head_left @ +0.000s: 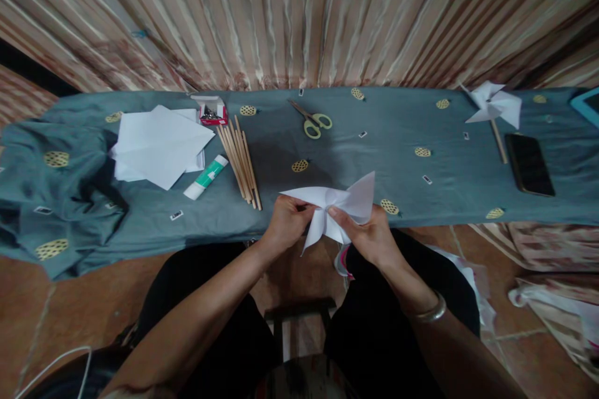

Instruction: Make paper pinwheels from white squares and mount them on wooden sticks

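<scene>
A white paper pinwheel [322,199] is held between my two hands in front of the table's near edge. My left hand [291,219] pinches its left side, fingers closed on the paper. My right hand [367,230] grips it from the right, with the thumb pressed near the centre where the folded points meet. The fingers behind the paper are hidden. No stick shows on this pinwheel. Nearest to my left hand on the table lies a bundle of several wooden sticks [238,159].
Scissors [312,121] lie mid-table. To the left are a glue stick [206,177], stacked white paper [159,146] and an opened small red box [213,112] of metal pieces. A pinwheel on a stick [493,106] and a phone [528,163] lie right. A curtain [299,19] hangs behind.
</scene>
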`<state>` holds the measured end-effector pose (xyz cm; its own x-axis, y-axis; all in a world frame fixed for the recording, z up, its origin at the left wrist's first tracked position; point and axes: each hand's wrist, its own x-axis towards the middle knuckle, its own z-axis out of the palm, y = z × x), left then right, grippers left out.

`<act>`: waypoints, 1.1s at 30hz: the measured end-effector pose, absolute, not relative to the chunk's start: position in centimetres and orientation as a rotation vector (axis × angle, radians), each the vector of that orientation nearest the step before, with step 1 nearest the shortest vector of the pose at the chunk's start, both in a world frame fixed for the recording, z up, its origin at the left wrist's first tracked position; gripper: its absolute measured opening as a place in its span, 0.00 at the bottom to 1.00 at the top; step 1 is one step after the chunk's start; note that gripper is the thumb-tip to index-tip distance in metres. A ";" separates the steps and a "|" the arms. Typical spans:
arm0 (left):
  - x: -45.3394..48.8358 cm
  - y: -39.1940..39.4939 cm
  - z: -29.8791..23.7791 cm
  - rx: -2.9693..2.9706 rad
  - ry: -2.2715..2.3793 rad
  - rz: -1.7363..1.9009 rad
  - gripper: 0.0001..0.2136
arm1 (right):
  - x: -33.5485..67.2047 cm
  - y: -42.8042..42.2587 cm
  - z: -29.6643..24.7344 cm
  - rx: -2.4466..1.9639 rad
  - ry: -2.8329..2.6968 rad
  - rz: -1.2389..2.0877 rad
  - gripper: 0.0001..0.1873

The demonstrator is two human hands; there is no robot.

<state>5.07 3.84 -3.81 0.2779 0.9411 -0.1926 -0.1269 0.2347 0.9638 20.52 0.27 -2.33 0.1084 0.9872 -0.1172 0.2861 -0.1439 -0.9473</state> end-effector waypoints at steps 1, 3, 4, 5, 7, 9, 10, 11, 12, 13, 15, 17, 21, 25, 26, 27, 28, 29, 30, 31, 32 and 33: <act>5.1 3.8 -3.8 1.052 1.004 0.929 0.09 | 20.5 0.3 -2.3 -1.572 -1.283 1.084 0.19; 5.1 3.8 -3.8 1.062 1.022 0.928 0.09 | 20.4 0.3 -2.3 -1.577 -1.273 1.086 0.19; 5.1 3.7 -3.8 1.069 1.026 0.926 0.09 | 20.4 0.3 -2.3 -1.579 -1.267 1.087 0.19; 5.1 3.7 -3.8 1.074 1.029 0.924 0.09 | 20.4 0.2 -2.4 -1.582 -1.262 1.089 0.19; 5.1 3.7 -3.7 1.079 1.032 0.922 0.10 | 20.3 0.3 -2.5 -1.582 -1.253 1.097 0.18; 5.0 3.8 -3.7 1.080 1.031 0.922 0.10 | 20.3 0.3 -2.5 -1.566 -1.250 1.104 0.18; 5.0 3.9 -3.7 1.080 1.027 0.921 0.10 | 20.4 0.4 -2.5 -1.552 -1.254 1.108 0.18; 4.9 3.9 -3.7 1.081 1.019 0.922 0.10 | 20.4 0.5 -2.4 -1.537 -1.262 1.111 0.18; 4.9 4.0 -3.7 1.083 1.007 0.924 0.10 | 20.5 0.6 -2.3 -1.526 -1.276 1.116 0.17; 4.9 4.1 -3.7 1.086 0.997 0.930 0.10 | 20.7 0.7 -2.2 -1.517 -1.294 1.124 0.17; 4.8 4.3 -3.8 1.093 0.982 0.939 0.09 | 21.0 0.8 -2.2 -1.508 -1.328 1.139 0.17; 4.8 4.3 -3.9 1.087 0.982 0.933 0.10 | 21.2 0.9 -2.2 -1.506 -1.349 1.145 0.18; 4.7 4.2 -4.0 1.055 0.996 0.900 0.10 | 21.4 1.0 -2.5 -1.496 -1.368 1.154 0.17; 4.7 4.2 -3.9 1.042 1.006 0.907 0.10 | 21.2 1.1 -2.3 -1.482 -1.357 1.171 0.15; 4.7 4.2 -3.9 1.038 1.004 0.905 0.10 | 21.2 1.1 -2.2 -1.477 -1.353 1.175 0.15; 4.7 4.3 -3.9 1.036 1.001 0.901 0.09 | 21.1 1.1 -2.1 -1.471 -1.350 1.181 0.15; 4.7 4.3 -3.9 1.037 0.999 0.900 0.09 | 21.1 1.1 -2.0 -1.465 -1.346 1.188 0.14; 4.7 4.3 -4.0 1.041 0.997 0.901 0.09 | 21.0 1.2 -2.0 -1.462 -1.343 1.192 0.14; 4.7 4.3 -4.0 1.049 0.994 0.906 0.09 | 21.0 1.2 -1.9 -1.463 -1.339 1.191 0.14; 4.7 4.4 -4.1 1.060 0.990 0.913 0.09 | 20.9 1.2 -1.9 -1.467 -1.333 1.187 0.15; 4.7 4.4 -4.1 1.073 0.984 0.921 0.09 | 20.9 1.2 -2.0 -1.472 -1.326 1.183 0.15; 4.7 4.3 -4.1 1.085 0.975 0.928 0.09 | 20.9 1.2 -2.0 -1.479 -1.316 1.178 0.15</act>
